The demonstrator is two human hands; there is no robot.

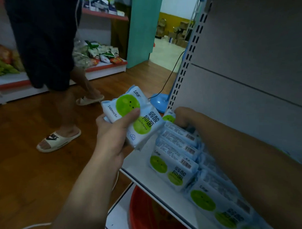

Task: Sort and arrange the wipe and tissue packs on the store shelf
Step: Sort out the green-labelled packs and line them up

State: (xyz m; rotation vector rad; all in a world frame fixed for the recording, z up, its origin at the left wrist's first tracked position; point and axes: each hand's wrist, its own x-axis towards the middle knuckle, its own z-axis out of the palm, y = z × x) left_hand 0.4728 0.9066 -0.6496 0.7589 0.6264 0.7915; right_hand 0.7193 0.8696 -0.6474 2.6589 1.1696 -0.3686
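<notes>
One pack (143, 121) is clamped between thumb and fingers of the left hand (112, 130), just left of the row (176, 149) on the shelf (136, 168). Its long axis slants toward the row's far end, where the right hand (184, 117) curls, grip unclear.

bystander (46, 42) in dark shorts and pale slides (58, 140) stood left of and beyond the left hand (112, 130) | blue round base (158, 101) with black cable (170, 77) sat just beyond it | red basin (141, 211) lay below it | snack bags (101, 52) and cardboard boxes (177, 33) lay far beyond
</notes>
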